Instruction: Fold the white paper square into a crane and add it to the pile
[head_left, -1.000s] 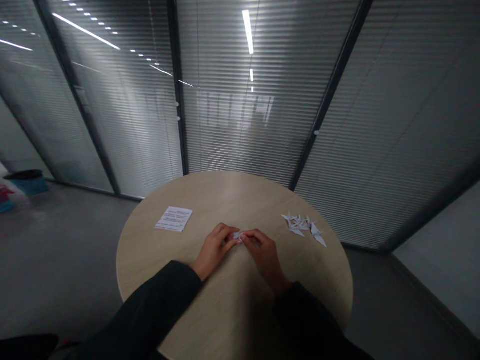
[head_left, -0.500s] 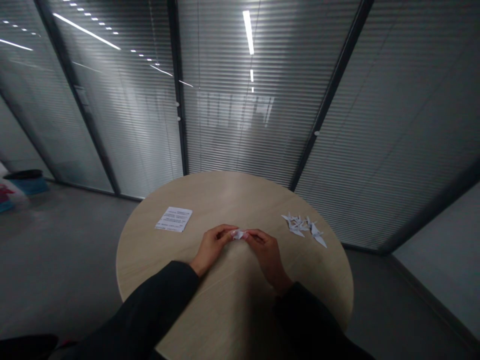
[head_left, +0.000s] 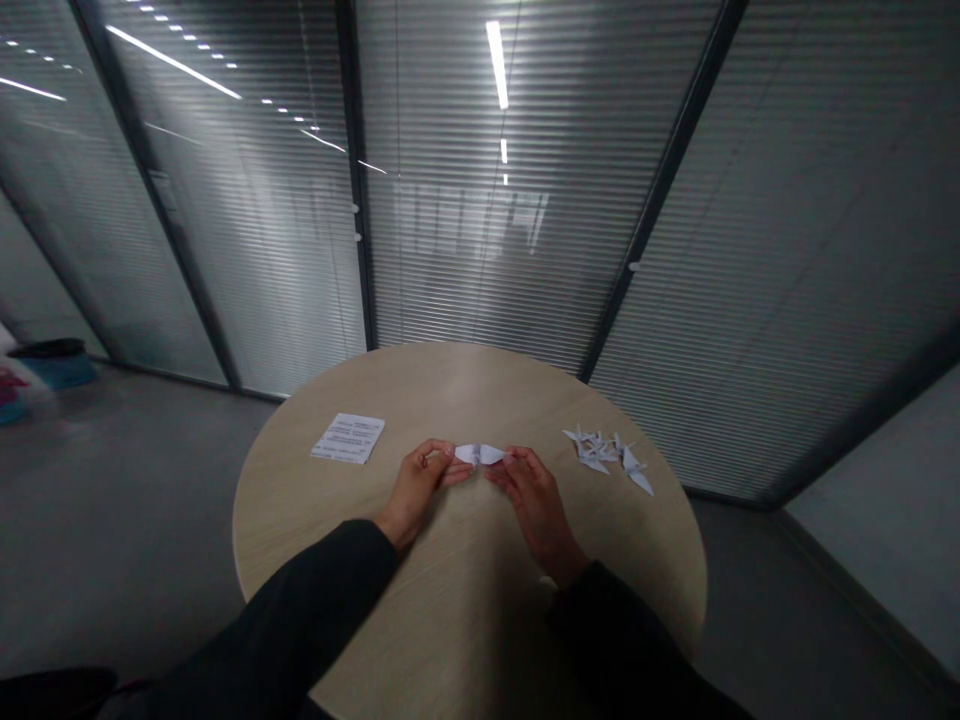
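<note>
Between my hands is a small white paper crane point(head_left: 478, 455), its two wings spread to left and right. My left hand point(head_left: 421, 485) pinches the left wing tip between thumb and fingers. The right wing tip is pinched by my right hand point(head_left: 531, 492). Both hands are just above the middle of the round wooden table point(head_left: 450, 390). Several folded paper cranes point(head_left: 596, 449) lie in a loose group to the right of my right hand. Beyond my left hand lies a stack of printed paper sheets point(head_left: 349, 438).
Glass partitions with blinds point(head_left: 480, 270) stand behind the table's far edge. A blue bin with a black rim point(head_left: 56, 365) is on the floor at the far left. A white wall point(head_left: 885, 530) rises at the right.
My hands have moved slightly apart and up. The paper crane, mostly hidden by my fingers before, now shows with its wings pulled out flat between them.
</note>
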